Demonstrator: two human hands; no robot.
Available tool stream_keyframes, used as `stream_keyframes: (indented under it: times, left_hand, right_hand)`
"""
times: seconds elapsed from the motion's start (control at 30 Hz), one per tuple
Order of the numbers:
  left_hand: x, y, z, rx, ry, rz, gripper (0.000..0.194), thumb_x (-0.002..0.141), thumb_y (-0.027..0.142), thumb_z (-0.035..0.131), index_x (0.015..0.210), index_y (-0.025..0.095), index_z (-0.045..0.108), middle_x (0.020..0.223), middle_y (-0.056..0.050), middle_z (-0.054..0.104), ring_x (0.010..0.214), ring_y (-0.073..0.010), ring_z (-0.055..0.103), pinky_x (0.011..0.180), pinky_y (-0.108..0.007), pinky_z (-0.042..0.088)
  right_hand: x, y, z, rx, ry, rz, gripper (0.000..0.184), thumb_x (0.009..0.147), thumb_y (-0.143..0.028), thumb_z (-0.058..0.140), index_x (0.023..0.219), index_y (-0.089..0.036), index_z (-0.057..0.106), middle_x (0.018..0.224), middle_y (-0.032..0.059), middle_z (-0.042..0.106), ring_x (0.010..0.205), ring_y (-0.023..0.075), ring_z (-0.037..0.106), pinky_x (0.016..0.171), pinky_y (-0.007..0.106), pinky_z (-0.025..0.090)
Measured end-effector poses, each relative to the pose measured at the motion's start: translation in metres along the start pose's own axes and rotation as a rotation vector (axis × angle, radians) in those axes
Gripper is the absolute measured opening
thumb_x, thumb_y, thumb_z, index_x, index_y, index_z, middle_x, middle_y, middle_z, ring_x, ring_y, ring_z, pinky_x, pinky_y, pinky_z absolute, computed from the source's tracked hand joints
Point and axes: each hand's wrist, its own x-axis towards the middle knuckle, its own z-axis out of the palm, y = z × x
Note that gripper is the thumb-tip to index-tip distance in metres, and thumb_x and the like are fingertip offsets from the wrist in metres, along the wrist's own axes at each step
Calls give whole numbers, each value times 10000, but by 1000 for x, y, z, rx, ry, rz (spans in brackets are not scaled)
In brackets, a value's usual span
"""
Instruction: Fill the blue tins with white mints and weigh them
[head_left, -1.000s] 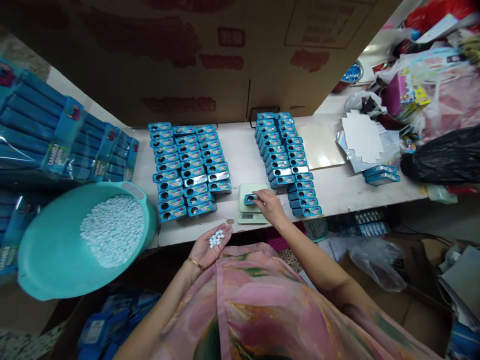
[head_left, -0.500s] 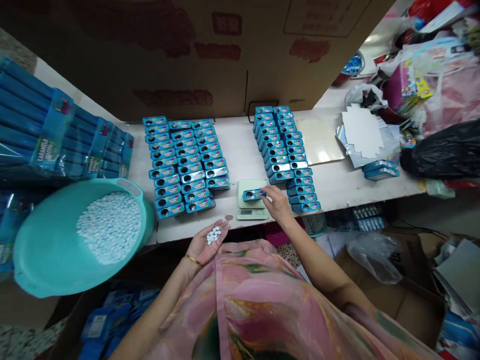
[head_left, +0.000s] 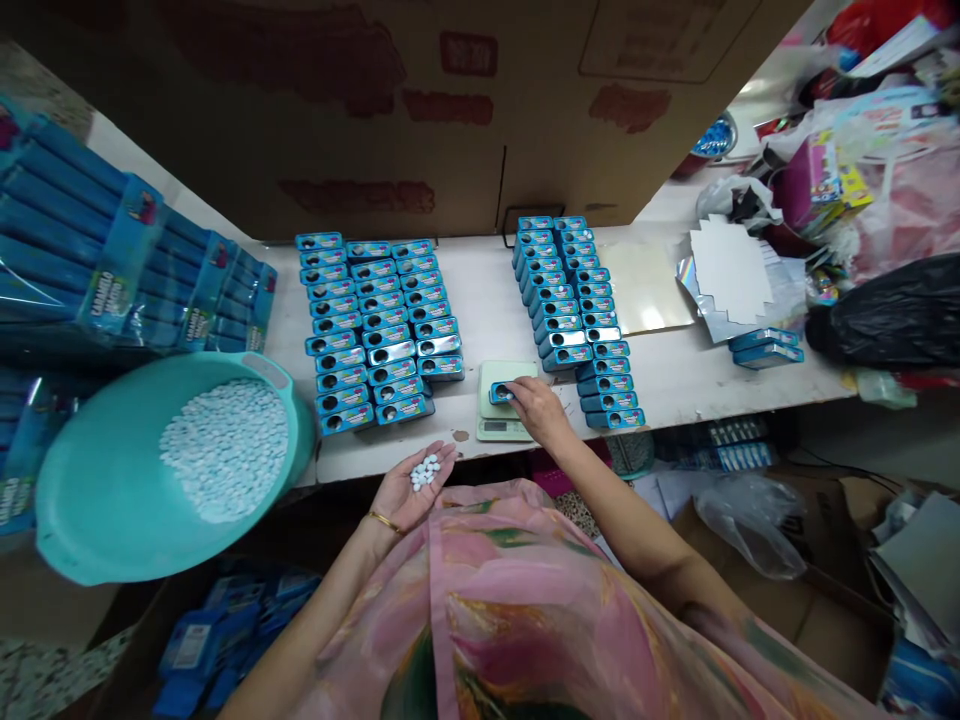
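Note:
On my upturned left palm (head_left: pixel 409 492) lies a small heap of white mints (head_left: pixel 425 472), the fingers stretched out around them. A kitchen scale (head_left: pixel 504 433) stands at the table's front edge with a small blue tin (head_left: pixel 498 392) on its plate. My right hand (head_left: pixel 538 408) reaches over the tin from the right, fingertips pinched together near its dark opening. One white mint (head_left: pixel 510 397) shows at those fingertips; the hand covers the tin's right part.
Rows of blue tins (head_left: pixel 386 318) stand left of the scale, more tins (head_left: pixel 562 290) to its right. At left a turquoise tub (head_left: pixel 82 480) holds many white mints. Behind rises a large cardboard box (head_left: pixel 337 120); wrapped packs (head_left: pixel 67 230) are stacked far left.
My right hand's fingertips have moved left across the tin, from its right end toward the opening. My left hand stays palm up with the mints. The whole view has shifted slightly.

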Motion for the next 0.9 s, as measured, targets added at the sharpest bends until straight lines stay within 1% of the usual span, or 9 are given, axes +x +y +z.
stream_keyframes:
  times: [0.17, 0.3, 0.4, 0.53, 0.6, 0.67, 0.73, 0.8, 0.9]
  left_hand:
    - [2, 0, 2, 12, -17, -15, 256, 797, 93, 392, 1000, 50, 542, 886, -162, 645, 917, -237, 588, 714, -302, 528]
    - [3, 0, 9, 22, -53, -34, 258, 800, 108, 392, 998, 52, 546, 902, -161, 644, 928, -236, 583, 733, -307, 520]
    - [4, 0, 15, 32, -102, -33, 253, 800, 118, 388, 975, 51, 558, 919, -167, 640, 940, -240, 577, 747, -315, 513]
    - [5, 1, 21, 60, -118, -26, 238, 793, 117, 395, 940, 52, 571, 920, -170, 639, 933, -237, 581, 745, -312, 509]
    - [6, 1, 21, 71, -116, -26, 231, 790, 115, 399, 924, 45, 575, 916, -172, 639, 922, -236, 585, 744, -308, 507]
    - [6, 0, 21, 74, -123, -29, 230, 790, 113, 397, 913, 38, 577, 923, -176, 637, 919, -236, 586, 747, -306, 504]
    - [5, -1, 21, 69, -146, -36, 238, 795, 120, 388, 915, 40, 577, 942, -177, 632, 925, -235, 583, 754, -309, 499]
    - [5, -1, 22, 56, -181, -42, 254, 806, 143, 375, 928, 46, 576, 931, -169, 635, 907, -228, 591, 763, -323, 494]
    - [4, -2, 24, 18, -190, -54, 273, 825, 180, 361, 953, 68, 574, 791, -109, 658, 780, -184, 623, 753, -325, 496]
  right_hand:
    - [7, -2, 8, 19, -8, -34, 256, 839, -138, 378, 986, -161, 587, 953, 75, 581, 838, 166, 514, 723, 272, 433]
    - [5, -11, 4, 153, 75, -6, 255, 845, -138, 368, 974, -161, 587, 950, 72, 585, 869, 144, 529, 750, 251, 435]
    - [-2, -20, 2, 230, 131, 40, 240, 842, -152, 379, 956, -175, 589, 930, 62, 591, 871, 138, 534, 775, 254, 432]
    - [-6, -21, 2, 176, 139, 140, 263, 833, -130, 363, 965, -181, 585, 915, 68, 597, 855, 161, 534, 765, 282, 432]
    - [-4, -17, 1, 212, 119, 117, 283, 831, -111, 347, 988, -177, 573, 927, 69, 594, 858, 154, 536, 757, 271, 436]
    - [-2, -16, -2, 278, 134, 79, 296, 835, -102, 330, 1014, -169, 556, 962, 71, 582, 894, 145, 527, 776, 262, 432]
    - [-1, -22, -5, 320, 145, 47, 283, 842, -119, 332, 1026, -163, 542, 980, 75, 567, 924, 142, 513, 800, 268, 424]
    - [-3, -38, -4, 319, 77, -29, 249, 845, -157, 360, 1018, -172, 539, 970, 69, 562, 918, 144, 505, 806, 273, 422]
    - [-9, -68, 9, 201, -168, -230, 241, 827, -193, 416, 1043, -166, 520, 982, 83, 551, 893, 169, 487, 780, 304, 429]
